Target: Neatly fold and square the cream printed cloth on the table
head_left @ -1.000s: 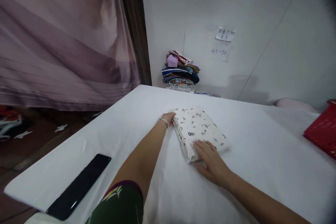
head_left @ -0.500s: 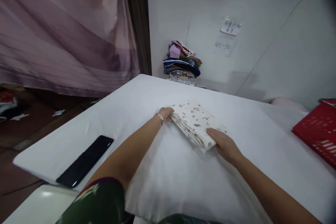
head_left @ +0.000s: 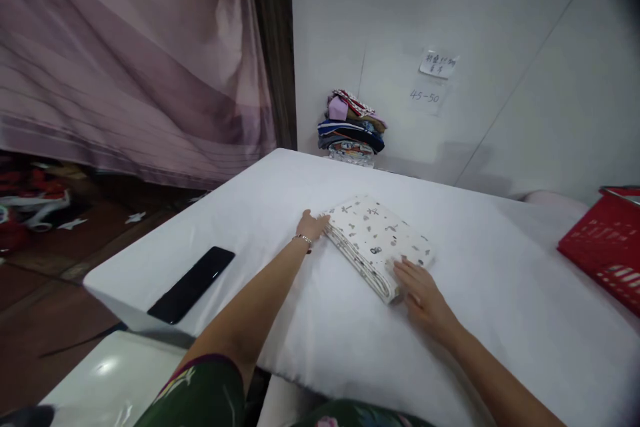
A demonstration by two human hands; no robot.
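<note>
Where it bulged, cloth (head_left: pixel 369 228) flattened.

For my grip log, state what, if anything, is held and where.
The folded cloth has the left hand at its left corner, the right hand at its near-right edge. Whether either grips cannot be told.

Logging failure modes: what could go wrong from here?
The folded cloth has stacked layers at its left edge; they could slip out of line. The right hand is at its near side; a sideways push might skew the folds. The dark phone lies by the edge of the table, near the left forearm; a knock could drop it.
</note>
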